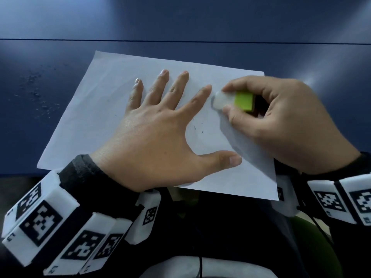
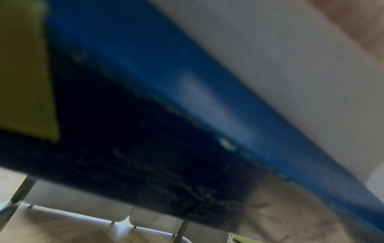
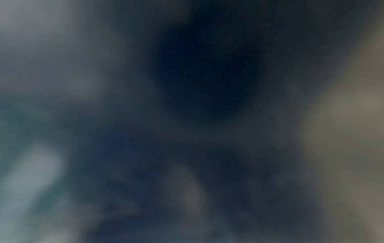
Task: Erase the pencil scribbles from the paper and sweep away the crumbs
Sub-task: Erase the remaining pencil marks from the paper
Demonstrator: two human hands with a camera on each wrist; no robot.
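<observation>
Overhead, the flat, spread left hand [image 1: 158, 137] pins the white paper sheet [image 1: 96, 109]; the right hand [image 1: 281, 119] pinches a white, green-sleeved eraser [image 1: 232, 100] near its far edge; wrist views are just blur

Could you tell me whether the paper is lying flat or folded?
Flat: the paper lies spread on the table, pressed by the left hand.

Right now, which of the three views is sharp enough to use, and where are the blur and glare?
Head view: usable, with the left hand, the eraser and the paper clear; glare streaks the blue table at upper right. Left wrist view: soft and smeared. Right wrist view: dark blur, nothing readable.
</observation>
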